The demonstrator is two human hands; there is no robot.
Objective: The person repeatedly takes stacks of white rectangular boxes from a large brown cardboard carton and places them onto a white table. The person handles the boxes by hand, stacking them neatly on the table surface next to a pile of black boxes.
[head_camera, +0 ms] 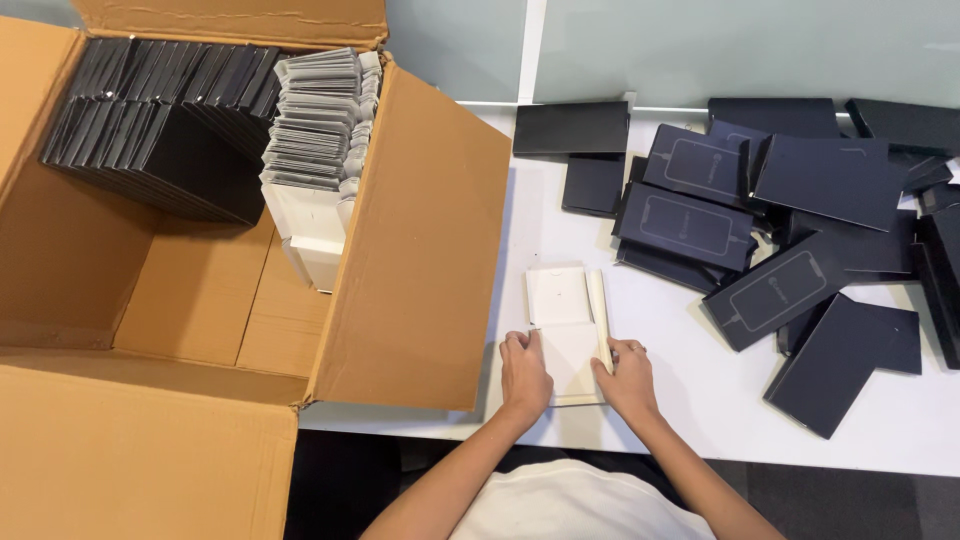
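Observation:
A flat white cardboard insert (566, 322) lies on the white table (690, 400) just in front of me, with one long side flap folded up along its right edge. My left hand (523, 375) presses on its lower left corner, fingers curled over the edge. On the lower right edge rests my right hand (626, 377), its fingers on the raised flap. Both hands grip the same white piece.
A big open cardboard box (420, 250) stands at the left, holding rows of black sleeves (160, 110) and a stack of white inserts (318, 130). Several black flat boxes (780, 200) lie scattered over the table's right half. A pale glass wall runs behind the table.

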